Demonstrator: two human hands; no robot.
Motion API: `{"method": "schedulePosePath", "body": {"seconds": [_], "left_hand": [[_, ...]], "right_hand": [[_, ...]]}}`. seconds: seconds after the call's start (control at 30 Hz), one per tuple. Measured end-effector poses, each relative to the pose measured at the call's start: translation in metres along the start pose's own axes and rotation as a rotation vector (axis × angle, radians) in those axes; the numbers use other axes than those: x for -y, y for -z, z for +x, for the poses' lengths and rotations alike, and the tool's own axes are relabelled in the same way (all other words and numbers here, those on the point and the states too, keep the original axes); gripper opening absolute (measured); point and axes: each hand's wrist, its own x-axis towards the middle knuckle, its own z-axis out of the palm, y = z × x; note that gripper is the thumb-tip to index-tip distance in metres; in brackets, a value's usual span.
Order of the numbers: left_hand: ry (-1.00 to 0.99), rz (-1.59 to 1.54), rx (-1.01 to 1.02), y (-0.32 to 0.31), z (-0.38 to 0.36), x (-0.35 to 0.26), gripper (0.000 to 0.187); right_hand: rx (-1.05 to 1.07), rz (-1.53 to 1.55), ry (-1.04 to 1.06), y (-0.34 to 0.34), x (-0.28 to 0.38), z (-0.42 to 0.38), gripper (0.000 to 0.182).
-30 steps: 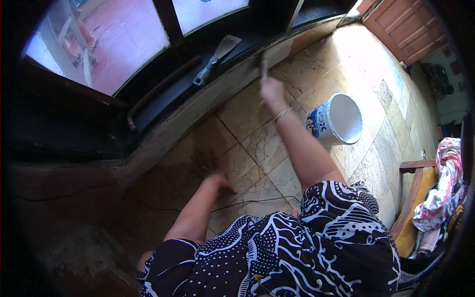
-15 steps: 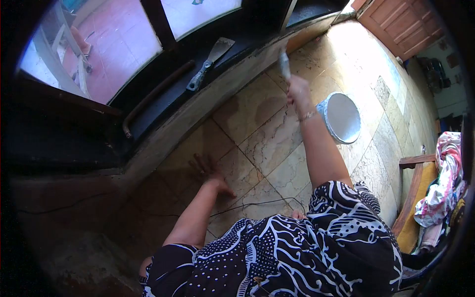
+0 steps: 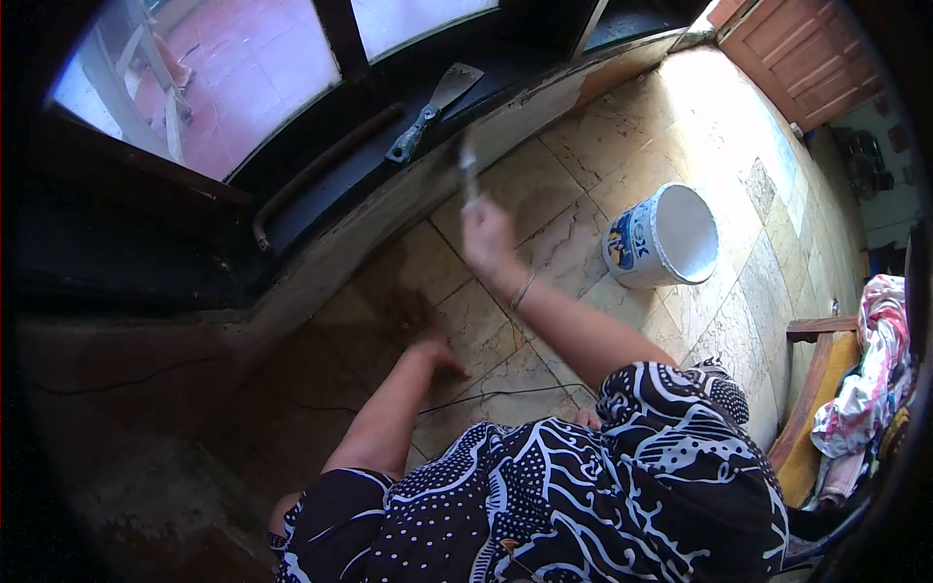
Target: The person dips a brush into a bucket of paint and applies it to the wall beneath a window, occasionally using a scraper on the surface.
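Note:
My right hand (image 3: 488,236) is closed around the pale handle of a paintbrush (image 3: 469,177), blurred by motion. The brush's far end overlaps the low wall ledge (image 3: 505,124) under the windows. My left hand (image 3: 428,335) lies with fingers spread on the tiled floor (image 3: 486,316), in shadow near the foot of that ledge. A white bucket (image 3: 634,248) with a blue label and paint-smeared rim stands to the right of my right forearm. On the dark sill (image 3: 335,185) rests a wide-bladed scraper (image 3: 428,121) with a stained handle.
A brown curved rod (image 3: 321,175) lies along the sill beside the scraper. A thin black cable (image 3: 515,393) crosses the floor close to my body. At the right stands a wooden chair (image 3: 812,408) with crumpled cloths (image 3: 865,389). A wooden door (image 3: 797,53) is at the far right.
My right hand has swung left along the ledge with the paintbrush, away from the bucket, uncovering its label. My left hand stays on the floor. The view has shifted slightly.

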Motion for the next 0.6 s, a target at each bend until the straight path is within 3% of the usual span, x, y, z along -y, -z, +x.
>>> {"method": "schedulePosePath", "body": {"seconds": [0.03,0.07,0.13,0.17,0.2,0.33,0.4,0.47,0.53,0.57,0.6], "left_hand": [[0.026,0.183,-0.284,-0.001,-0.005,-0.005,0.125],[0.029,0.181,-0.288,0.009,-0.004,-0.004,0.125],[-0.028,-0.008,0.291,0.039,0.002,0.001,0.16],[-0.02,-0.009,0.285,0.043,0.003,0.005,0.16],[-0.029,-0.013,0.287,0.043,0.004,0.009,0.147],[-0.069,-0.034,0.304,0.04,0.004,0.022,0.102],[-0.12,-0.197,0.246,0.057,-0.003,0.04,0.102],[-0.161,-0.361,0.185,0.082,-0.026,0.054,0.103],[-0.153,-0.275,0.194,0.119,-0.06,0.058,0.069],[-0.213,-0.219,0.103,0.122,-0.075,0.068,0.052],[-0.228,-0.177,0.095,0.128,-0.094,0.079,0.049]], "right_hand": [[0.111,0.063,-0.105,-0.009,0.017,-0.031,0.021],[0.224,0.127,-0.208,-0.014,0.031,-0.051,0.021],[0.285,0.177,-0.194,-0.019,0.038,-0.065,0.021],[0.34,0.227,-0.183,-0.022,0.041,-0.07,0.021],[0.346,0.233,-0.177,-0.019,0.041,-0.07,0.021],[0.048,-0.064,-0.207,0.004,-0.002,-0.034,0.021],[-0.016,-0.125,-0.105,0.01,-0.033,-0.006,0.024],[0.028,-0.023,-0.271,0.009,-0.025,0.015,0.026],[0.013,-0.019,-0.289,-0.015,-0.03,0.021,0.026],[-0.02,-0.024,-0.308,-0.028,-0.029,0.019,0.027],[-0.019,0.011,-0.38,-0.04,-0.015,0.007,0.027]]}}
